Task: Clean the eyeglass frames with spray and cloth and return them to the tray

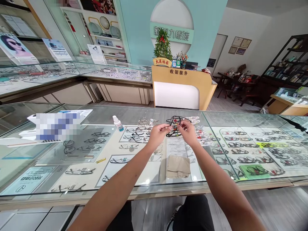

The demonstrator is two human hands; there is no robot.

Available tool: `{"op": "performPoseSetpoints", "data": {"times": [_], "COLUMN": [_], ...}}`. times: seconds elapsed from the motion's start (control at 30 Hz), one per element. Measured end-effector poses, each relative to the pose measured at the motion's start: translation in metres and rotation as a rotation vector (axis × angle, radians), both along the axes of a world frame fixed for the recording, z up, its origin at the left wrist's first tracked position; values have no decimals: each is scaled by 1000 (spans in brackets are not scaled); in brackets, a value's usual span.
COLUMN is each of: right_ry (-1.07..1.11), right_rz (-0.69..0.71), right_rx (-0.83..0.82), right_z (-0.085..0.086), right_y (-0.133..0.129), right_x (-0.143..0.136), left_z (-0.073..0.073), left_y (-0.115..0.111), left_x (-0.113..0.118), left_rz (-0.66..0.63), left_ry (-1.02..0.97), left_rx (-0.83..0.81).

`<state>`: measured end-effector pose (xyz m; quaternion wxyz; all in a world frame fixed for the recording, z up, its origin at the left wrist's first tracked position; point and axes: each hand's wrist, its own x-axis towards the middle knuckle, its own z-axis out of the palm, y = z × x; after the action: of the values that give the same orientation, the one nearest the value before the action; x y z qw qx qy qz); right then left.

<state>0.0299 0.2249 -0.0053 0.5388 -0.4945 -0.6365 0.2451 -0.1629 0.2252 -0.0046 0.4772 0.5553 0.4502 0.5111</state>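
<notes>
Both hands are over the far part of a glass display counter (pixel 154 184), closed on a pair of dark-framed eyeglasses (pixel 175 120). My left hand (pixel 157 136) pinches the left side of the glasses between thumb and fingers. On their other side, my right hand (pixel 188 133) grips with its fingertips. Other frames show through the glass behind and below, so the held pair's outline is partly hard to make out. A folded beige cloth (pixel 178 166) lies on the counter between my forearms. To the left stands a small white dropper bottle (pixel 118 124) with a blue-green label.
A short yellow stick (pixel 100 160) lies left of my arms. White folded printed cards (pixel 79 114) stand at the counter's left. Rows of eyeglasses (pixel 257 170) fill the case on the right. Beyond is a wooden cashier desk (pixel 204 84) with a potted plant (pixel 162 45).
</notes>
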Motion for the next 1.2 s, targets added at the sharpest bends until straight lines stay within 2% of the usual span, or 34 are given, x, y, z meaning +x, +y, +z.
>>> {"op": "performPoseSetpoints", "data": {"times": [0.1,0.33,0.57,0.63,0.73,0.83,0.93,1.07,1.2], "right_ry": [116,418,453,378,65,-251,-441,-504,-430], "right_rz": [-11,21,-74,-180,-305,-175,-78,-19,100], "right_rx": [-89,-196,-256,-177,84,256,276,278,215], "right_z": [-2,-6,-9,-9,-5,-2,-4,-12,-18], "right_y": [4,12,13,9,-3,-12,-15,-12,-9], "right_x": [2,8,9,8,5,-3,-11,-12,-10], "left_z": [7,13,13,12,12,9,5,3,3], "left_y": [2,9,11,8,4,2,1,-2,-4], "left_x": [-6,-15,-16,-14,-10,-6,-1,3,4], "left_rz": [52,52,52,67,63,30,-28,-84,-124], "left_ry": [-64,-246,-345,-300,-231,-193,-184,-175,-194], "left_rx": [-74,-151,-136,-148,-157,-142,-105,-83,-94]}}
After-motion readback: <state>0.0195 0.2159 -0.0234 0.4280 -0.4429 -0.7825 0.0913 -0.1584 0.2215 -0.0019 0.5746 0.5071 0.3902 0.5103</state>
